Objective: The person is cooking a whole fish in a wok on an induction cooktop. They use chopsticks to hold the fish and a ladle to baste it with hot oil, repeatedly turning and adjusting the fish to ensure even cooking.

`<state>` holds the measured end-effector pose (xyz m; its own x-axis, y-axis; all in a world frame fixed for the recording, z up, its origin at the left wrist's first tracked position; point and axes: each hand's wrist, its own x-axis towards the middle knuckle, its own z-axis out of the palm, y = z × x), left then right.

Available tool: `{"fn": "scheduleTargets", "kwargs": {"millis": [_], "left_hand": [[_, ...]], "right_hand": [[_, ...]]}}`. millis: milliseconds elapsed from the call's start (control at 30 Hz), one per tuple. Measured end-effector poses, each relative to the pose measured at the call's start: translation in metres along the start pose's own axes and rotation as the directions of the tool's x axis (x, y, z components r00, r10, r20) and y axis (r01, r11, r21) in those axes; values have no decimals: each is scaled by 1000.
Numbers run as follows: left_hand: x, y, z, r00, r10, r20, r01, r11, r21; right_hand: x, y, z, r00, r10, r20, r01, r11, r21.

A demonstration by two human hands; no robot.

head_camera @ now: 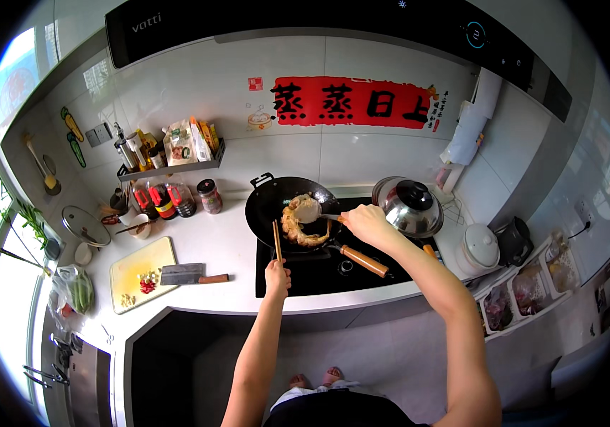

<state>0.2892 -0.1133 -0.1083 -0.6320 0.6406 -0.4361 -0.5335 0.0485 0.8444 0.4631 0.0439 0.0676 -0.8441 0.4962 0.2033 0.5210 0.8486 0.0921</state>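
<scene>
A black wok (262, 208) with a wooden handle (364, 260) sits on the left part of a black glass cooktop (305, 277). Browned pieces of food, perhaps meat, (299, 235) lie in its middle. My right hand (366, 223) grips a spatula or ladle (310, 211) by its handle, and the head rests among the food. Around a pair of wooden chopsticks (277, 240) my left hand (278, 278) is closed, just in front of the wok. The chopsticks point up beside the wok's left inner wall; I cannot tell whether their tips touch anything.
Left of the cooktop, a cleaver (183, 274) lies partly over a cutting board (123, 267) with chopped red and pale pieces. A domed steel lid (406, 205) stands right of the wok. Bottles (181, 200) line the back left, below a spice shelf (174, 169). A range hood (294, 16) hangs above.
</scene>
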Motion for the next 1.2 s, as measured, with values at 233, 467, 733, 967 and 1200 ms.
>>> {"fn": "scheduleTargets", "kwargs": {"millis": [233, 467, 733, 967, 1200], "left_hand": [[1, -1, 2, 1000, -4, 27, 3, 1000, 20], [0, -1, 3, 1000, -10, 24, 9, 1000, 16], [-4, 3, 13, 1000, 8, 17, -10, 994, 108], [7, -6, 2, 999, 21, -24, -18, 995, 99], [5, 0, 5, 998, 36, -45, -30, 990, 137]], "right_hand": [[-18, -3, -21, 998, -56, 27, 58, 996, -68], [-34, 3, -41, 996, -93, 9, 94, 984, -152], [32, 38, 11, 973, -2, 229, 31, 992, -123], [51, 28, 19, 899, 4, 439, 17, 999, -43], [13, 26, 131, 979, 48, 197, -78, 986, 149]]}}
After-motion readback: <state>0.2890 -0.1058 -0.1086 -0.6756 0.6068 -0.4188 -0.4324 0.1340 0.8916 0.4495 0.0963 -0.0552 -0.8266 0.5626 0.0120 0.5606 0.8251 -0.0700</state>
